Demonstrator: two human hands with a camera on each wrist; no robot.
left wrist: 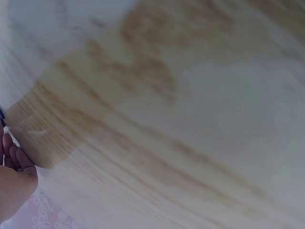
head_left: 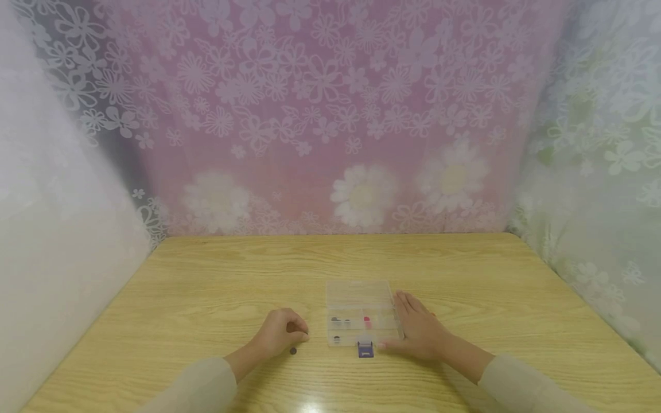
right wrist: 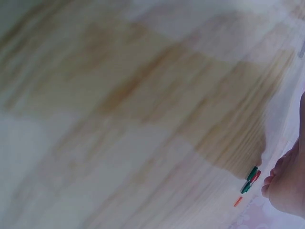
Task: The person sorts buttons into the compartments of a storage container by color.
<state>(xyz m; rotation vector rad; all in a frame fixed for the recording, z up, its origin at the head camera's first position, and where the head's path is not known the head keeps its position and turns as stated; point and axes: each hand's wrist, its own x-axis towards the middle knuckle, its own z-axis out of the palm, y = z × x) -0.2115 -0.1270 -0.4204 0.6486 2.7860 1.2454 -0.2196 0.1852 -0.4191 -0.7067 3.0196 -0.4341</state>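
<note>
In the head view a clear plastic compartment box (head_left: 341, 295) lies on the table with a purple latch (head_left: 365, 350) at its front edge. Small dark round pieces (head_left: 337, 339) and a red piece (head_left: 367, 321) sit inside. Left of the box, my left hand (head_left: 281, 331) pinches a small dark piece (head_left: 307, 332), mostly hidden by thumb and finger. A similar dark round piece (head_left: 293, 351) lies on the table just below that hand. My right hand (head_left: 422, 330) rests along the box's right side, fingers straight, its thumb by the front corner.
Green (right wrist: 251, 173), red (right wrist: 256, 178) and orange (right wrist: 238, 201) small items lie beside the right hand in the right wrist view. The wooden table (head_left: 217, 275) ends at a flowered curtain (head_left: 320, 115), with pale cloth on both sides.
</note>
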